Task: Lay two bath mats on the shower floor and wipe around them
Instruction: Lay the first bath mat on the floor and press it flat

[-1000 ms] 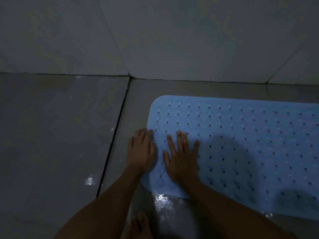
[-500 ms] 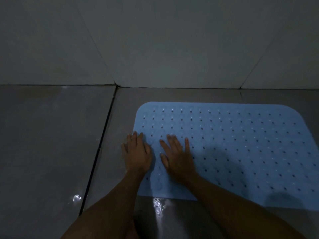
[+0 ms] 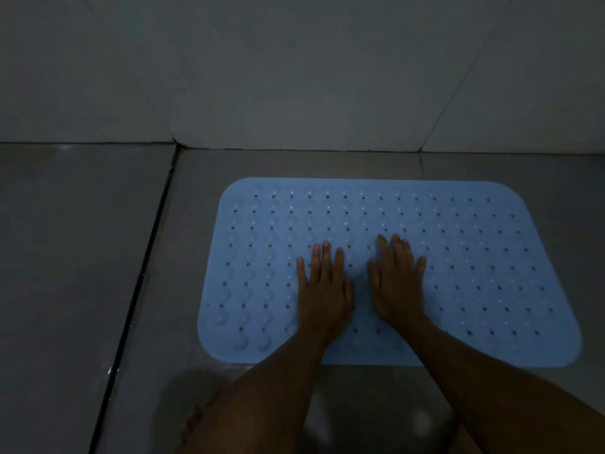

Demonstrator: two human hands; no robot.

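One light blue bath mat [image 3: 458, 257] with rounded corners, rows of small holes and bumps lies flat on the grey tiled shower floor [image 3: 72, 257], close to the back wall. My left hand [image 3: 322, 286] rests palm down on the mat's middle-left, fingers spread. Beside it, my right hand [image 3: 397, 283] presses flat on the mat's middle, fingers apart. Neither hand holds anything. No second mat is in view.
A tiled wall [image 3: 294, 77] rises just behind the mat. A dark grout line [image 3: 140, 280] runs down the floor left of the mat. The floor in front of the mat looks wet and shiny. My foot [image 3: 193, 421] shows at the bottom edge.
Both hands have slid rightward from the mat's left edge to its middle. The whole mat has come into view as my head shifted.
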